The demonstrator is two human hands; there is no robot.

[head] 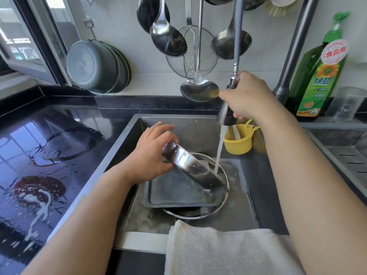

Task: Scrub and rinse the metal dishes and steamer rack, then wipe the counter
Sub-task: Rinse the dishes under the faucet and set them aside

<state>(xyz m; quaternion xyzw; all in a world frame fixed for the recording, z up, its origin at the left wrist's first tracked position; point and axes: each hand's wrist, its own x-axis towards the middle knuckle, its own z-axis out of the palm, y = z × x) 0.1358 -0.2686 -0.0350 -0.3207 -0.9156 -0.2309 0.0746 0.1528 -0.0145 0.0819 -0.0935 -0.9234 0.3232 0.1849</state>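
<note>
Towel (pixel 218 249) 1 | metal dishes (pixel 195 169) 3 | hands 2: left hand (pixel 153 153), right hand (pixel 248 96)

The sink (pixel 139 124) floor is largely taken up by a square tray (pixel 174 193) stacked on a round bowl (pixel 198 214). Its far right corner is blocked by a yellow cup (pixel 237 142). Room is left along the far-left wall. Overhead, passage is barred by hanging ladles (pixel 168 38).
</note>
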